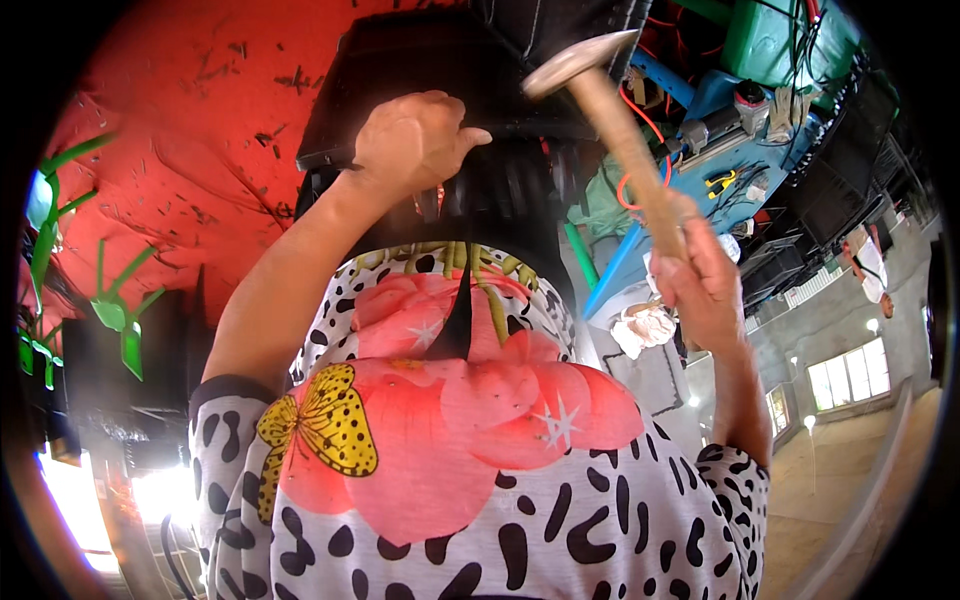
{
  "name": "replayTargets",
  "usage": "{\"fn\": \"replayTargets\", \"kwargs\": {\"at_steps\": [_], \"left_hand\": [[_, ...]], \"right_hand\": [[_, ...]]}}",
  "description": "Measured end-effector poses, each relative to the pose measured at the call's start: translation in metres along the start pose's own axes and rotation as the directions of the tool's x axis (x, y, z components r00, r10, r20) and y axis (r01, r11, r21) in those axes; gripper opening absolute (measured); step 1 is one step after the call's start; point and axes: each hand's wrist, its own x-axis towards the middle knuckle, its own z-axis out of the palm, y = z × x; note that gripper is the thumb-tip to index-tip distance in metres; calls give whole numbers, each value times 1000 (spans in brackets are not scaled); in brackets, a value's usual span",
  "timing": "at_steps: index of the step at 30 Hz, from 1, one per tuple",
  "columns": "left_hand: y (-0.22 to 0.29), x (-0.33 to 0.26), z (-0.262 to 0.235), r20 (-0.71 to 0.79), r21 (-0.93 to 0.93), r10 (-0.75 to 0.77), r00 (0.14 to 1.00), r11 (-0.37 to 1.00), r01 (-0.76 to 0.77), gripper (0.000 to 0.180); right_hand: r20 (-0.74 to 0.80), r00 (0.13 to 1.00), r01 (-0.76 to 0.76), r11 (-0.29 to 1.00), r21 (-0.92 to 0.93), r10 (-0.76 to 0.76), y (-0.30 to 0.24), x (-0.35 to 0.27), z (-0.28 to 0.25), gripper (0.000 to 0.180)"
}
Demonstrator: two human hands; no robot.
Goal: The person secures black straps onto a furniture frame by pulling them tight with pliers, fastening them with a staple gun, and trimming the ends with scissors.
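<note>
My right hand [700, 275] is wrapped round the wooden handle of a hammer [622, 135]. The hammer is raised at the right, its pale, blurred head tilted over the edge of a black panel-like piece [400, 70]. Over the near left part of that black piece is my left hand [410, 145], its fingers curled in and its thumb pointing right. Whatever lies under those curled fingers is hidden. Below the black piece, several dark upright shapes show in shadow, too dim to name.
A red surface strewn with dark scraps [200, 150] spreads at the left, beside green metal brackets [125, 320]. To the right, a blue bench [735, 195] carries yellow-handled pliers [719, 184] and cables. A green container [775, 45] stands at the far right. Another person [868, 262] is visible beyond.
</note>
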Motion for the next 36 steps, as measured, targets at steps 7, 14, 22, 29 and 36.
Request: {"fn": "replayTargets", "kwargs": {"at_steps": [7,14,22,29,36], "left_hand": [[17,20,-15,117,56,33,993,998,-39,29],[13,37,-51,270,-4,-42,962,999,45,26],[-12,43,-93,332,-74,-307,892,934,349,28],[-24,41,-107,344,-285,-332,878,854,435,26],[13,49,-82,318,109,-325,891,946,306,15]], "right_hand": [[-619,784,322,827,461,40,113,-6,5,54],[-617,673,408,492,769,407,203,14,-6,46],[-682,569,594,343,727,460,238,99,-53,50],[-984,140,-82,992,96,107,294,147,-67,44],[-791,368,-231,872,431,489,515,145,-9,52]]}}
